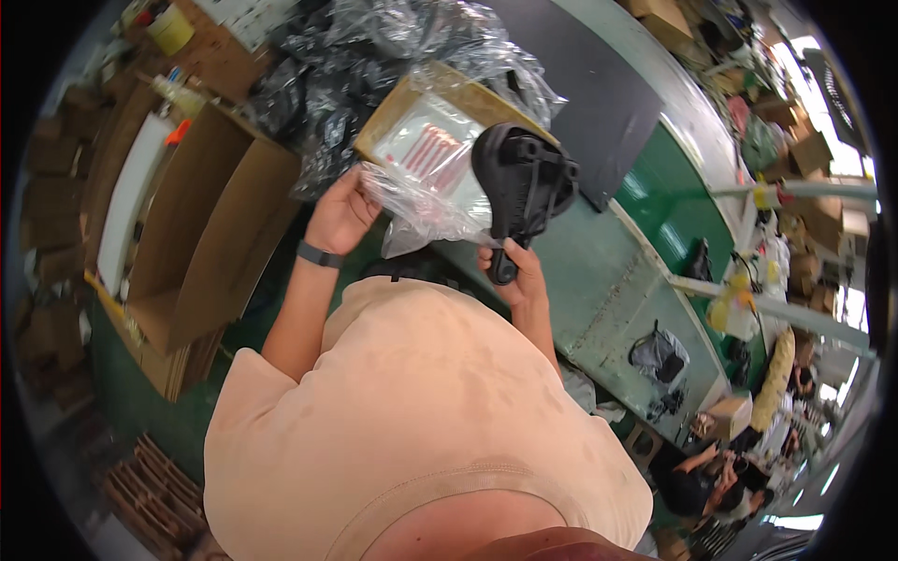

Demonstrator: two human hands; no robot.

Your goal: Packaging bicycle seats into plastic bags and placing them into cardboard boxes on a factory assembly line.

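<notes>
My right hand (517, 271) is closed around the narrow end of a black moulded part (524, 173), which looks like a bicycle saddle with its underside showing. The part is tilted, its wide end pointing away from me. My left hand (344, 213), a dark band on its wrist, pinches the edge of a clear plastic bag (421, 208). That bag stretches across to the right hand, touching the black part's narrow end. Beyond both hands sits an open cardboard box (382, 114) holding clear-wrapped white sheets with red marks (435, 154). The saddle-like part covers the box's right side.
Crumpled dark and clear plastic bags (327, 79) are heaped behind the box. A large open carton (210, 224) stands at my left. The green worktable (561, 271) runs to the right, with a black bagged item (659, 355) on it. Other people (702, 481) work at the lower right.
</notes>
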